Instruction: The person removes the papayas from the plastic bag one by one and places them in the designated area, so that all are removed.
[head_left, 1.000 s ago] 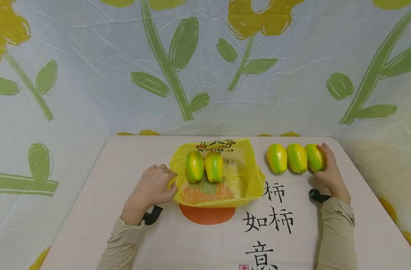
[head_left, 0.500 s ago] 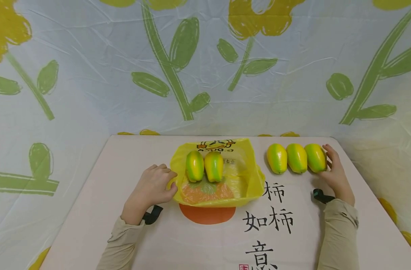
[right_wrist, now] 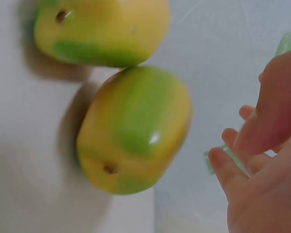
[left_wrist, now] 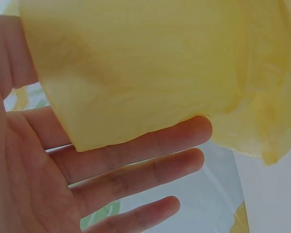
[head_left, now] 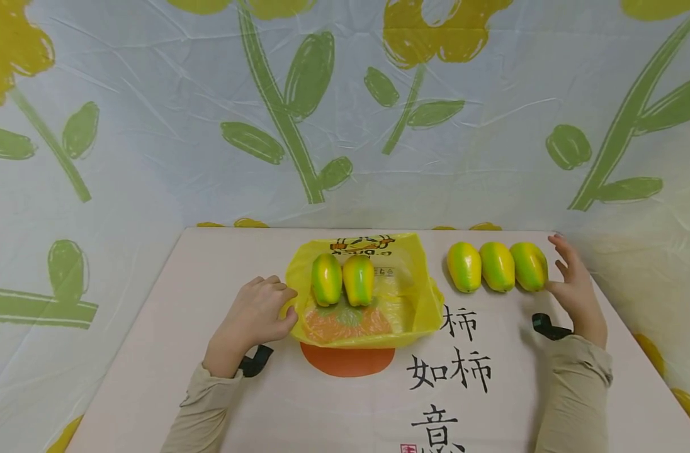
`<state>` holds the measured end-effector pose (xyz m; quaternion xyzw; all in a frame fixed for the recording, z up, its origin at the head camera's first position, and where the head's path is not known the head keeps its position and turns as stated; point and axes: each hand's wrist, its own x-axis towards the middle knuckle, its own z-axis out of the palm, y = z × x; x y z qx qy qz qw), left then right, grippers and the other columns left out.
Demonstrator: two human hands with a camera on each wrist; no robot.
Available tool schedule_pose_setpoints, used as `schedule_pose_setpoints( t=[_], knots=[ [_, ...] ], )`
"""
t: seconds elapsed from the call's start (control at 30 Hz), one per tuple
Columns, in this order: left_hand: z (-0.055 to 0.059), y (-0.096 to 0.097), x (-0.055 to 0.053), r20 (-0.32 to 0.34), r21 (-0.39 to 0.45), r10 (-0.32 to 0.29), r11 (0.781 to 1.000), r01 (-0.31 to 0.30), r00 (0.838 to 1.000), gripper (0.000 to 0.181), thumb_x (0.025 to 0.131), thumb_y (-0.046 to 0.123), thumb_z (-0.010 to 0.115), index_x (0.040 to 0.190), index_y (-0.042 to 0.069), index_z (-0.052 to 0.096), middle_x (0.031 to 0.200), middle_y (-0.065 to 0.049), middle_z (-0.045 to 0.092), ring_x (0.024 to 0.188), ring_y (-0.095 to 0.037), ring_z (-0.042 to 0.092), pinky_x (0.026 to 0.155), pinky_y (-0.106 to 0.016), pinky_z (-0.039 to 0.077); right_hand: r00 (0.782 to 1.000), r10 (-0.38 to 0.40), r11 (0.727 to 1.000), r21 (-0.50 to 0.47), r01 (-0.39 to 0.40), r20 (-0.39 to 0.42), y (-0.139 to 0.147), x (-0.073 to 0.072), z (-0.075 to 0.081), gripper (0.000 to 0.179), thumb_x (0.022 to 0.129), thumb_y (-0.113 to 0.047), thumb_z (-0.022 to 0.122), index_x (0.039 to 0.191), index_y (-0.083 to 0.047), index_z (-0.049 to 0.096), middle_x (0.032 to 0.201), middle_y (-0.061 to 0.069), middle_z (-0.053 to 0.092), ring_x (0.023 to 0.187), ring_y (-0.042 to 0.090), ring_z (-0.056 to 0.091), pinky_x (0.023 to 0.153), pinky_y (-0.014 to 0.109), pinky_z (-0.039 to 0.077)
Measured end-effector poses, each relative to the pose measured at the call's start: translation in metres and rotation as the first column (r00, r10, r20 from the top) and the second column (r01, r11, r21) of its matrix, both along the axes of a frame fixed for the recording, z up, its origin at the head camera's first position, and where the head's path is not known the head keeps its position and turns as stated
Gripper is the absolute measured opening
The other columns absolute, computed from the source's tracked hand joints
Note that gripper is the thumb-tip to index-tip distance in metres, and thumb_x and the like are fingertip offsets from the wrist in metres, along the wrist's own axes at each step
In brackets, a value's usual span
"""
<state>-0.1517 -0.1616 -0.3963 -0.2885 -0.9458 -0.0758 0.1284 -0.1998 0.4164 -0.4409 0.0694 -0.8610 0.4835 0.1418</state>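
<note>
A yellow plastic bag (head_left: pixel 404 305) lies mid-table with two glossy yellow-green papayas (head_left: pixel 327 280) side by side on it. My left hand (head_left: pixel 260 311) is at the bag's left edge. In the left wrist view its fingers (left_wrist: pixel 136 150) are extended behind the yellow film, which hangs between them and the thumb. Three more papayas (head_left: pixel 497 266) stand in a row at the back right. To the right of the end papaya (right_wrist: pixel 136 131), my right hand (head_left: pixel 580 299) has its fingers spread and holds nothing. A gap shows between hand and papaya in the right wrist view.
The pale table mat (head_left: pixel 345 415) bears black brushed characters (head_left: pixel 452 371) and an orange printed shape (head_left: pixel 347 362) partly under the bag. A flower-printed cloth (head_left: pixel 345 126) hangs behind and around the table. Dark straps (head_left: pixel 551 327) sit at both wrists.
My right hand has let go of the end papaya and moved right, its fingers opening out. The papaya stays in the row. Left hand and bag have not visibly moved.
</note>
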Motion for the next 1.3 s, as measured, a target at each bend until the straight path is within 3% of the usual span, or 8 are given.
schedule_pose_setpoints(
  t=[0.07, 0.23, 0.37, 0.63, 0.73, 0.9, 1.07, 1.3],
  knots=[
    [0.000, 0.000, 0.000, 0.000, 0.001, -0.001, 1.000, 0.001, 1.000, 0.019, 0.076, 0.018, 0.062, 0.085, 0.009, 0.075, 0.079, -0.002, 0.070, 0.069, -0.019, 0.055, 0.063, -0.030, 0.041, 1.000, 0.004, 1.000, -0.002, -0.004, -0.010, -0.004, 0.001, 0.007, 0.092, 0.074, 0.027, 0.041, 0.157, -0.009, 0.023, 0.165, 0.004, 0.012, 0.151, 0.023, 0.010, 0.115, 0.016, 0.012],
    [-0.001, 0.000, -0.001, 0.003, 0.001, 0.000, 1.000, 0.000, 1.000, 0.019, 0.076, 0.019, 0.062, 0.086, 0.009, 0.076, 0.080, -0.002, 0.071, 0.070, -0.019, 0.055, 0.063, -0.031, 0.042, 0.999, 0.010, 1.000, -0.020, -0.010, -0.035, -0.015, 0.001, 0.020, 0.085, 0.081, 0.026, 0.043, 0.157, -0.008, 0.025, 0.162, 0.006, 0.020, 0.150, 0.020, 0.015, 0.114, 0.016, 0.016],
    [-0.001, 0.000, -0.001, 0.008, 0.003, 0.000, 1.000, 0.000, 1.000, 0.020, 0.077, 0.019, 0.062, 0.087, 0.008, 0.076, 0.080, -0.002, 0.071, 0.070, -0.019, 0.056, 0.063, -0.031, 0.042, 0.997, 0.049, 0.994, -0.093, -0.055, -0.059, -0.026, 0.000, 0.029, 0.080, 0.082, 0.028, 0.041, 0.155, -0.003, 0.028, 0.159, 0.008, 0.027, 0.148, 0.021, 0.021, 0.115, 0.019, 0.018],
    [-0.002, 0.000, -0.002, 0.013, 0.000, 0.003, 1.000, -0.003, 1.000, 0.020, 0.077, 0.019, 0.062, 0.087, 0.009, 0.076, 0.080, -0.001, 0.071, 0.071, -0.020, 0.057, 0.065, -0.032, 0.043, 0.987, 0.143, 0.948, -0.275, -0.159, -0.078, -0.054, 0.001, 0.049, 0.064, 0.090, 0.020, 0.046, 0.150, -0.001, 0.037, 0.152, 0.007, 0.037, 0.143, 0.022, 0.031, 0.113, 0.020, 0.026],
    [-0.002, 0.000, -0.002, 0.016, -0.001, 0.003, 1.000, -0.003, 1.000, 0.019, 0.077, 0.019, 0.062, 0.087, 0.009, 0.076, 0.079, -0.001, 0.070, 0.071, -0.020, 0.057, 0.065, -0.032, 0.043, 0.977, 0.179, 0.913, -0.351, -0.208, -0.112, -0.066, 0.000, 0.056, 0.058, 0.092, 0.017, 0.047, 0.147, 0.003, 0.040, 0.150, 0.011, 0.040, 0.140, 0.021, 0.036, 0.112, 0.020, 0.028],
    [-0.001, 0.000, -0.002, 0.019, 0.000, 0.007, 1.000, -0.007, 1.000, 0.019, 0.077, 0.018, 0.063, 0.087, 0.008, 0.076, 0.080, -0.003, 0.071, 0.071, -0.020, 0.057, 0.064, -0.032, 0.043, 0.964, 0.220, 0.826, -0.497, -0.266, -0.150, -0.090, 0.001, 0.065, 0.049, 0.095, 0.012, 0.047, 0.143, 0.007, 0.043, 0.148, 0.014, 0.046, 0.137, 0.021, 0.041, 0.111, 0.022, 0.031],
    [-0.002, 0.001, -0.002, 0.022, 0.003, 0.001, 1.000, -0.002, 1.000, 0.019, 0.077, 0.018, 0.063, 0.087, 0.008, 0.076, 0.080, -0.003, 0.071, 0.070, -0.020, 0.056, 0.063, -0.032, 0.042, 0.946, 0.277, 0.784, -0.529, -0.324, -0.168, -0.115, 0.003, 0.074, 0.044, 0.098, 0.007, 0.047, 0.141, 0.009, 0.044, 0.145, 0.017, 0.048, 0.136, 0.026, 0.044, 0.110, 0.025, 0.034],
    [-0.003, 0.001, -0.002, 0.013, 0.011, -0.004, 1.000, 0.004, 1.000, 0.019, 0.077, 0.018, 0.064, 0.087, 0.008, 0.076, 0.080, -0.002, 0.071, 0.070, -0.019, 0.056, 0.063, -0.031, 0.042, 0.894, 0.398, 0.694, -0.570, -0.440, -0.206, -0.145, 0.010, 0.086, 0.041, 0.100, 0.006, 0.044, 0.139, 0.013, 0.042, 0.144, 0.022, 0.048, 0.134, 0.034, 0.045, 0.112, 0.033, 0.034]
  ],
)
